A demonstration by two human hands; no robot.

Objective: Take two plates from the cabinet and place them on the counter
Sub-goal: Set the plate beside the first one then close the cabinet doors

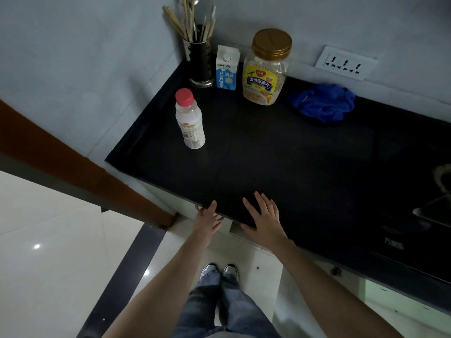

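A black counter [280,152] fills the middle of the view, with pale cabinet fronts [188,206] below its front edge. My left hand [207,219] is at the counter's front edge, fingers spread, touching a cabinet handle beneath the edge. My right hand [264,217] hovers flat and open over the counter's front edge, holding nothing. No plates are in view; the cabinet's inside is hidden.
At the back of the counter stand a chopstick holder [200,62], a milk carton [227,68], an oat jar [267,69] and a red-capped bottle [190,120]. A blue cloth [323,102] lies to the right. A stove [434,211] sits at far right.
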